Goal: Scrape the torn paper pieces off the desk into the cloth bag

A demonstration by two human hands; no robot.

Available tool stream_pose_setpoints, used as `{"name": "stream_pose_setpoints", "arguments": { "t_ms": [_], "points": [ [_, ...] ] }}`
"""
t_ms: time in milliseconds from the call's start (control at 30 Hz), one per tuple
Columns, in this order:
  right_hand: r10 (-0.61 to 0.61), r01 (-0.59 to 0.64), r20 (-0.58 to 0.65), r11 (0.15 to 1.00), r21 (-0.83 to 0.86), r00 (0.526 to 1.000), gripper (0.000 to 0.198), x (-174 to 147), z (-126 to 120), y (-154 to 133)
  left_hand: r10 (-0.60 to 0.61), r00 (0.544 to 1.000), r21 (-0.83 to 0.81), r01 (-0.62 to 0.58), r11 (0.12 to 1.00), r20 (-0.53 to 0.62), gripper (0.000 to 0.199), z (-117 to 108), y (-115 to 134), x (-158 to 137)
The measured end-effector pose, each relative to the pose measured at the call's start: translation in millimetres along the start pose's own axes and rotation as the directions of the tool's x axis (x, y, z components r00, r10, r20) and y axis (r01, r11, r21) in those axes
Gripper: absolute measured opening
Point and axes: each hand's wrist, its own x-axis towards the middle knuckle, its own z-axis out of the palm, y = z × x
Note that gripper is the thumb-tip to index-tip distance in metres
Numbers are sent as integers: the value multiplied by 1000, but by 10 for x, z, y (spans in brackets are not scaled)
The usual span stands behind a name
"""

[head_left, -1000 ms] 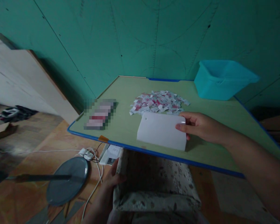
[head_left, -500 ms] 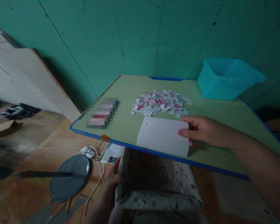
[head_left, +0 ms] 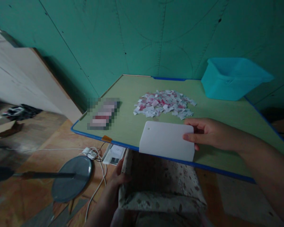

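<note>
My right hand [head_left: 198,134] pinches the right edge of a flat white plastic scraper [head_left: 165,140], which has a small hole in its upper left corner. The scraper lies at the near edge of the green table [head_left: 224,116], its lower side reaching the blue rim. Just beyond it is a low heap of white and pink paper scraps [head_left: 163,102], apart from the scraper. Below the table edge, my left hand [head_left: 118,179] is closed on the left side of an open, spotted cloth-covered bin [head_left: 165,201]. Part of that hand's fingers is hidden.
A turquoise plastic tub [head_left: 227,82] stands at the table's back right corner. A blurred-out flat item [head_left: 105,113] lies on the left. Green wall panels [head_left: 144,37] rise behind. On the floor are a round grey base [head_left: 71,186] with a pole and white cables [head_left: 94,195].
My right hand has drawn the scraper slightly toward me and a little to the right, away from the heap. My left hand stays at the bin's side.
</note>
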Motion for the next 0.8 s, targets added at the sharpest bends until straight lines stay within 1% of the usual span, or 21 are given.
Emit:
{"name": "stream_pose_setpoints", "arguments": {
  "t_ms": [100, 133, 200, 233, 300, 367, 400, 467, 567, 667, 733, 800],
  "points": [
    [-4, 4, 4, 1000, -4, 1000, 21, 8, 4, -11, -5, 1000, 8, 5, 1000, 8, 47, 6, 8, -24],
    [-13, 13, -21, 1000, -1, 1000, 21, 19, 4, -13, -9, 1000, 13, 8, 1000, 17, 48, 5, 7, -28],
    [-47, 49, -135, 999, 14, 990, 21, 53, -7, -11, -14, 999, 22, 13, 1000, 45, 52, -5, 0, -24],
    [-67, 73, -215, 997, 22, 974, 21, 74, -18, -7, -10, 999, 22, 9, 1000, 52, 53, -13, -6, -17],
    [-102, 113, -382, 994, 6, 919, 20, 113, -54, 10, 8, 1000, 31, -8, 999, 20, 52, -31, -21, 5],
    [-141, 120, -497, 990, -74, 856, 18, 139, -100, 38, 8, 999, 20, -7, 1000, -31, 49, -40, -30, 21],
    [-165, 112, -531, 985, -131, 831, 17, 146, -123, 55, 5, 999, 15, -4, 1000, -49, 47, -38, -30, 23],
    [-218, 96, -557, 966, -241, 802, 18, 150, -160, 89, 3, 999, 8, -3, 1000, -44, 45, -18, -18, 13],
    [-271, 96, -547, 940, -327, 792, 21, 148, -192, 132, -14, 1000, -19, 14, 1000, -4, 42, 26, 16, -23],
    [-281, 57, -555, 921, -385, 783, 24, 144, -214, 161, -23, 1000, -51, 24, 998, 17, 42, 44, 35, -39],
    [-270, 4, -570, 906, -423, 776, 25, 138, -232, 172, 19, 1000, -22, -18, 1000, 17, 44, 33, 32, -31],
    [-264, -18, -569, 897, -442, 779, 26, 130, -247, 176, 63, 998, 19, -63, 998, -14, 44, 19, 24, -22]
  ]
}}
